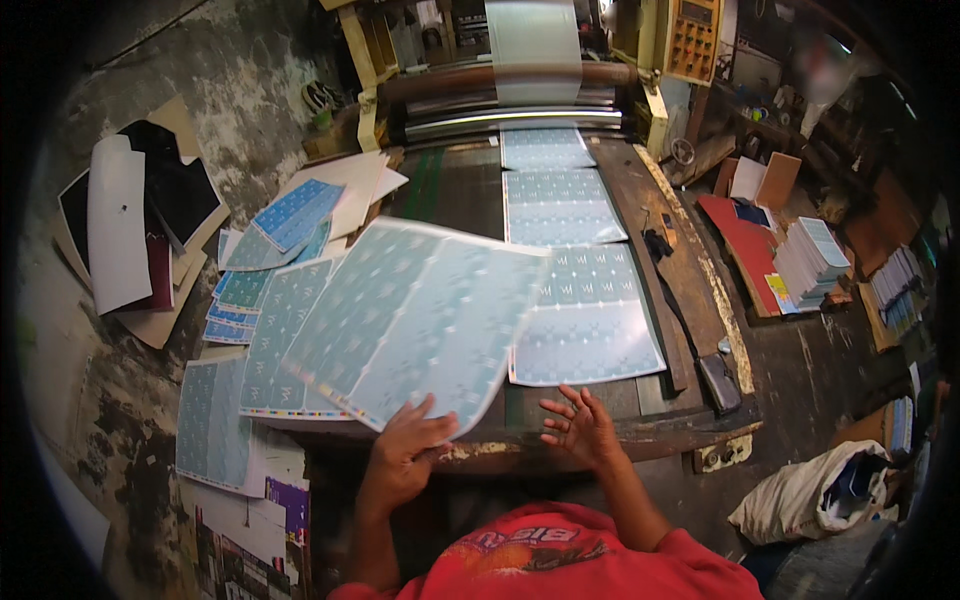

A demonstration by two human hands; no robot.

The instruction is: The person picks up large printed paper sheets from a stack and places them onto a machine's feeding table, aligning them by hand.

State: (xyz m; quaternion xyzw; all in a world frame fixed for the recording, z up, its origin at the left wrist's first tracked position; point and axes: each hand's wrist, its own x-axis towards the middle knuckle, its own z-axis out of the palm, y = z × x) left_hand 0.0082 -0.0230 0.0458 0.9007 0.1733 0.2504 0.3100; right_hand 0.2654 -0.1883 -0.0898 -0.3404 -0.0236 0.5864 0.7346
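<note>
A large pale blue-green printed sheet (425, 310) hangs tilted over the left front of the machine's table, blurred by motion. My left hand (415, 445) pinches its near edge. At the table's front edge, my right hand (580, 425) is raised with its fingers spread, nothing in it. Just beyond that hand a printed sheet (590, 345) lies flat on the table, with another printed sheet (565, 205) behind it. Under the held sheet, to the left, rests a stack of similar printed sheets (280, 350).
Metal rollers (520, 118) cross the machine's far end, with a control panel (693, 40) at upper right. A black pouch (718, 382) sits at the table's right edge. Booklet stacks (810, 265) stand to the right, a white sack (815, 495) on the floor at lower right.
</note>
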